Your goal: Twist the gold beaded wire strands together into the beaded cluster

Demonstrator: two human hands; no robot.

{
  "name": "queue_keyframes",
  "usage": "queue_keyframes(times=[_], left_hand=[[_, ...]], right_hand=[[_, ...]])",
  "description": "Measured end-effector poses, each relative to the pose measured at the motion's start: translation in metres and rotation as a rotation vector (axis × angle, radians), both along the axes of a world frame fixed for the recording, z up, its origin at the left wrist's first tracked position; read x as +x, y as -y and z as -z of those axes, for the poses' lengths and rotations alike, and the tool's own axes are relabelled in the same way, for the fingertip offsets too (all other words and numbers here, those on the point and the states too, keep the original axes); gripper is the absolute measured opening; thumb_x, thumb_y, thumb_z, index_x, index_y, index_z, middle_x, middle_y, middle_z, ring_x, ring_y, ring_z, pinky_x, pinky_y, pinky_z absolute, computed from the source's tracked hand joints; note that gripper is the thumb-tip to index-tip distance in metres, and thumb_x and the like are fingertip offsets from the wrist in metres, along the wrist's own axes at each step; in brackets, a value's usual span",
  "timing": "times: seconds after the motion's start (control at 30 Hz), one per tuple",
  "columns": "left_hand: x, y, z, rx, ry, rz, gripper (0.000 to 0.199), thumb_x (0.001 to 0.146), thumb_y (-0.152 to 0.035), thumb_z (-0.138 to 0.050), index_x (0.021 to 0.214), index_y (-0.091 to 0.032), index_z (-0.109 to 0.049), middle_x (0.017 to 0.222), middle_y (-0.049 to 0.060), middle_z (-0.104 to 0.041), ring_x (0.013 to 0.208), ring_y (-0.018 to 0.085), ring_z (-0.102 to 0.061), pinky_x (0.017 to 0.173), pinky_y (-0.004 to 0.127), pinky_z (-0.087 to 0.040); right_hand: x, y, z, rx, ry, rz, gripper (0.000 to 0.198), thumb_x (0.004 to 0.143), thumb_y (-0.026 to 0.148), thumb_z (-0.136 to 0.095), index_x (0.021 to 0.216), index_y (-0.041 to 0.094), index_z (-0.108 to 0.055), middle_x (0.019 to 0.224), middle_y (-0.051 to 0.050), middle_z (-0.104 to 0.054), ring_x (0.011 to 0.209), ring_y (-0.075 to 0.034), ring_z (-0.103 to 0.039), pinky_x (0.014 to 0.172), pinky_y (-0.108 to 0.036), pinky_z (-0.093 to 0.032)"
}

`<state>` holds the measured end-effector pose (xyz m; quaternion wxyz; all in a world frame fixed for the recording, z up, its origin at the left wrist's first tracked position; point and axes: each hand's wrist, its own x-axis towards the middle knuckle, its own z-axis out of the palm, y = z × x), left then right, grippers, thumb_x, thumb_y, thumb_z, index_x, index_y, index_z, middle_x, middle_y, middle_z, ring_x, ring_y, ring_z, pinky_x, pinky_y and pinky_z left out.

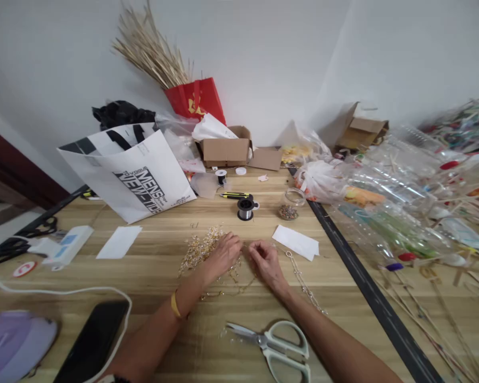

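My left hand (228, 251) is closed in a pinch at the right edge of a heap of gold and clear beaded strands (203, 247). Close beside it, my right hand (265, 260) also has its fingertips pressed together. Whatever lies in the fingertips is too fine to make out. A thin gold beaded chain (233, 292) lies curved on the wood below both hands, its upper end near the right fingers. To the right of my right hand lies a pale beaded chain (302, 282) with a ring at its top. White-handled scissors (263, 340) rest nearer me, blades pointing left.
Behind the hands stand a wire spool (245, 209), a black thread spool (221, 177), a yellow-black pen (235, 195) and a jar of beads (288, 211). A phone (93, 340) and cable lie left. Plastic bottles (383, 213) crowd the right, beyond a dark strip (355, 271).
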<state>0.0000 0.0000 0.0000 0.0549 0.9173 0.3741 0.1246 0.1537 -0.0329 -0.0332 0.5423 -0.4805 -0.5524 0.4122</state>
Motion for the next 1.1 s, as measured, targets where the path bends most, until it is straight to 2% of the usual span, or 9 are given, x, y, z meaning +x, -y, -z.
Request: queue_keyframes(times=[0.1, 0.17, 0.27, 0.4, 0.53, 0.67, 0.77, 1.1], left_hand=[[-0.002, 0.005, -0.001, -0.006, 0.083, -0.004, 0.015, 0.084, -0.012, -0.047, 0.076, -0.016, -0.059, 0.080, 0.006, -0.057, 0.087, 0.021, -0.048, 0.083, 0.036, -0.039], [-0.004, 0.008, -0.001, -0.060, 0.216, -0.035, 0.012, 0.081, -0.013, -0.051, 0.075, -0.016, -0.060, 0.077, 0.005, -0.060, 0.083, 0.020, -0.051, 0.083, 0.035, -0.041], [-0.009, 0.015, -0.002, -0.249, 0.518, -0.201, 0.006, 0.073, -0.013, -0.059, 0.069, -0.015, -0.063, 0.072, 0.004, -0.064, 0.072, 0.016, -0.056, 0.072, 0.030, -0.045], [-0.018, 0.026, -0.004, -0.650, 0.852, -0.353, 0.014, 0.071, -0.027, -0.062, 0.070, -0.013, -0.064, 0.066, 0.003, -0.065, 0.062, 0.013, -0.057, 0.059, 0.024, -0.045], [-0.022, 0.036, -0.002, -0.812, 1.021, -0.432, 0.022, 0.068, -0.034, -0.066, 0.071, -0.013, -0.065, 0.062, 0.000, -0.062, 0.060, 0.012, -0.054, 0.061, 0.024, -0.043], [-0.019, 0.040, 0.007, -0.961, 1.176, -0.415, 0.024, 0.063, -0.036, -0.069, 0.067, -0.013, -0.064, 0.059, -0.001, -0.059, 0.058, 0.011, -0.051, 0.061, 0.024, -0.042], [-0.019, 0.040, 0.013, -1.014, 1.205, -0.391, 0.024, 0.063, -0.035, -0.070, 0.068, -0.012, -0.064, 0.060, 0.000, -0.059, 0.058, 0.011, -0.051, 0.062, 0.024, -0.042], [-0.026, 0.038, 0.026, -0.939, 1.131, -0.381, 0.017, 0.069, -0.030, -0.066, 0.069, -0.013, -0.065, 0.061, 0.000, -0.060, 0.060, 0.011, -0.051, 0.062, 0.023, -0.040]], right_hand=[[-0.001, 0.003, 0.000, 0.036, 0.032, 0.002, 0.020, 0.079, 0.035, -0.053, 0.072, 0.016, -0.056, 0.065, -0.001, -0.056, 0.058, -0.013, -0.049, 0.054, -0.023, -0.040], [-0.002, 0.006, -0.001, 0.083, 0.073, -0.012, 0.018, 0.081, 0.032, -0.051, 0.075, 0.016, -0.056, 0.069, -0.002, -0.056, 0.061, -0.014, -0.050, 0.055, -0.023, -0.040], [-0.004, 0.012, -0.006, 0.159, 0.155, -0.024, 0.014, 0.083, 0.027, -0.049, 0.076, 0.017, -0.056, 0.071, -0.002, -0.055, 0.065, -0.014, -0.051, 0.054, -0.023, -0.040], [-0.006, 0.019, -0.010, 0.318, 0.261, -0.057, 0.013, 0.085, 0.023, -0.047, 0.077, 0.019, -0.056, 0.071, -0.002, -0.054, 0.064, -0.014, -0.050, 0.054, -0.024, -0.040], [-0.008, 0.024, -0.009, 0.465, 0.340, -0.075, 0.011, 0.086, 0.019, -0.046, 0.080, 0.019, -0.055, 0.072, -0.003, -0.053, 0.064, -0.015, -0.049, 0.058, -0.027, -0.040], [-0.009, 0.027, -0.008, 0.521, 0.379, -0.115, 0.010, 0.087, 0.017, -0.044, 0.085, 0.019, -0.054, 0.075, -0.004, -0.054, 0.067, -0.016, -0.049, 0.060, -0.028, -0.040], [-0.010, 0.028, -0.008, 0.537, 0.385, -0.138, 0.010, 0.087, 0.016, -0.044, 0.086, 0.019, -0.053, 0.076, -0.004, -0.054, 0.070, -0.016, -0.050, 0.062, -0.028, -0.041], [-0.009, 0.026, -0.006, 0.523, 0.448, -0.153, 0.009, 0.088, 0.017, -0.043, 0.085, 0.019, -0.052, 0.074, -0.004, -0.053, 0.069, -0.016, -0.049, 0.062, -0.028, -0.039]])
